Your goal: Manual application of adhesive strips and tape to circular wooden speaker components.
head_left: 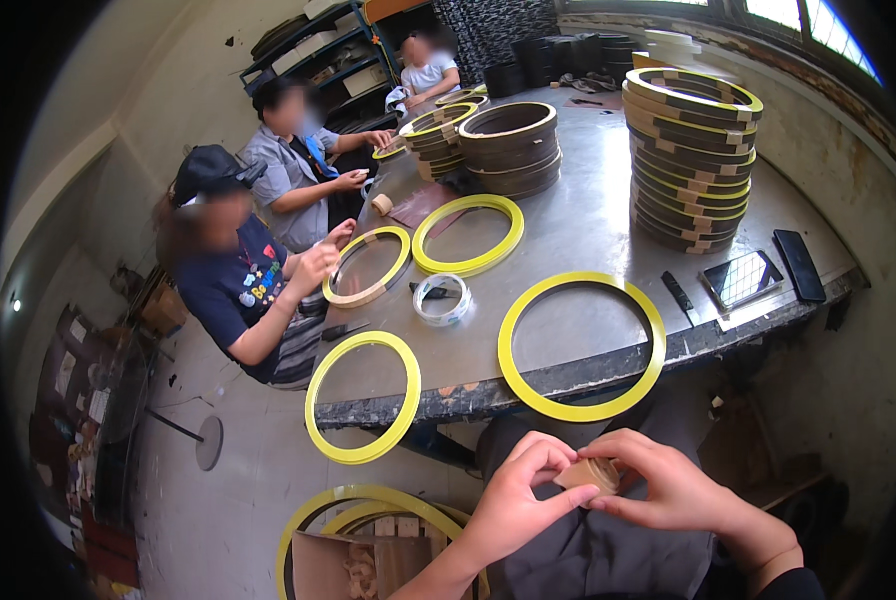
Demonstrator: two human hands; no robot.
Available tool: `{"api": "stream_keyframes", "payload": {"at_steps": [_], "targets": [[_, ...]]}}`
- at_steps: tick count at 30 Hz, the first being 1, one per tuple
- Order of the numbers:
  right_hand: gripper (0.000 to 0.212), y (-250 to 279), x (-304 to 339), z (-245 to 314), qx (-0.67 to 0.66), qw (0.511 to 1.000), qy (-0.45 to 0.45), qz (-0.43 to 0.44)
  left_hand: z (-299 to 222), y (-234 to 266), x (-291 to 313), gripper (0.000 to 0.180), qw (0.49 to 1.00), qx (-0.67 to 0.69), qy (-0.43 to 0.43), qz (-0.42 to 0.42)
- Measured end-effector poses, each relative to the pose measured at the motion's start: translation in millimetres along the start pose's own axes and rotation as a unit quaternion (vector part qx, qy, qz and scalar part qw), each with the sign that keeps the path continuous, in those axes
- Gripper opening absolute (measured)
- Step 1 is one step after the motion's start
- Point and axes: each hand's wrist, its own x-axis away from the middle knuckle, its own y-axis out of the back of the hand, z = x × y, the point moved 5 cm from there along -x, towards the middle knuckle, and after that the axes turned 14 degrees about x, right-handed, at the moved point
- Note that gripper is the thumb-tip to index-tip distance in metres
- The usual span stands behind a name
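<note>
Over my lap, both hands are closed on a small roll of tan tape (598,474). My left hand (521,495) pinches its loose end between thumb and fingers. My right hand (671,487) grips the roll from the other side, and the fingers hide part of it. Just beyond my hands, a yellow-edged ring (582,408) lies on the metal table (608,240) and juts past its front edge. To the left, another yellow ring (363,455) also overhangs the edge.
At right stands a tall stack of rings (693,160), near a black knife (679,292), a framed glass-topped object (743,278) and a phone (800,264). A clear tape roll (441,300) lies mid-table. Co-workers (258,270) sit along the left side. Below is a cardboard box (318,565) beside more rings.
</note>
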Motion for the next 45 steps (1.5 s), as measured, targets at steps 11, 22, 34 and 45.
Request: {"api": "stream_keyframes", "payload": {"at_steps": [11,22,34,45], "targets": [[0.059,-82,27,-133,-0.612,0.771,-0.177,0.002,-41,24,-80,0.051,0.785,-0.543,-0.232,0.187],[0.055,-68,-32,-140,-0.512,0.826,-0.167,-0.168,-12,34,-105,0.052,0.791,-0.519,-0.228,0.230],[0.049,-56,-31,-121,-0.476,0.856,-0.140,-0.145,-8,37,-101,0.042,0.810,-0.486,-0.235,0.230],[0.048,-29,-8,-143,-0.439,0.873,-0.120,-0.172,4,-7,-95,0.030,0.795,-0.485,-0.293,0.218]]}}
